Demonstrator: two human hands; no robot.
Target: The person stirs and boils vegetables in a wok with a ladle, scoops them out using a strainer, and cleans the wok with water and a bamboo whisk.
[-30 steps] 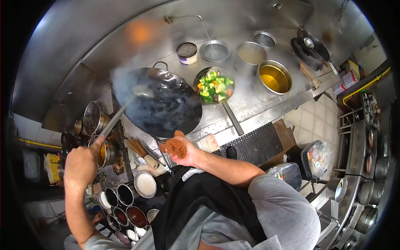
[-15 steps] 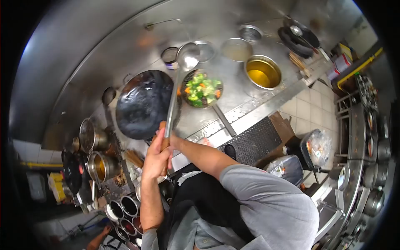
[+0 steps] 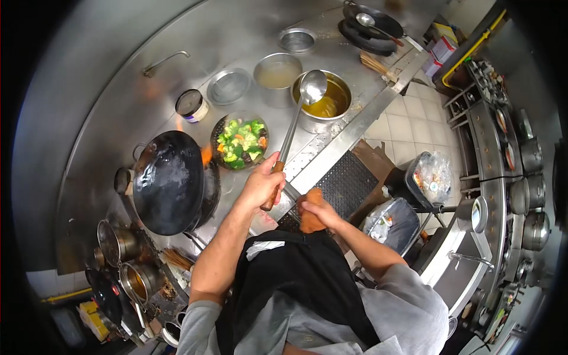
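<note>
My left hand (image 3: 261, 184) is closed around the wooden grip of a long metal ladle (image 3: 289, 136). The ladle's bowl hangs over a pot of yellow oil (image 3: 338, 121). Closed on an orange-brown cloth (image 3: 312, 214), my right hand (image 3: 321, 212) presses it around a grey bar-like handle. That handle appears to lead to the perforated strainer (image 3: 218, 128) of broccoli and carrot pieces (image 3: 241, 143), though my left hand hides part of it. Left of the strainer, a dark wok (image 3: 168, 180) sits tilted, with orange flame beside it.
Behind the strainer stand an open can (image 3: 192, 106), a metal basin (image 3: 229, 87) and a pot of cloudy liquid (image 3: 278, 72). More woks (image 3: 371, 25) sit at the far right. Bagged bins (image 3: 395, 228) stand right of me. Lower left are several pots (image 3: 139, 283).
The ladle has moved from near the wok and strainer to over the oil pot. My right hand has left the left hand and now holds the cloth. The view has shifted.
</note>
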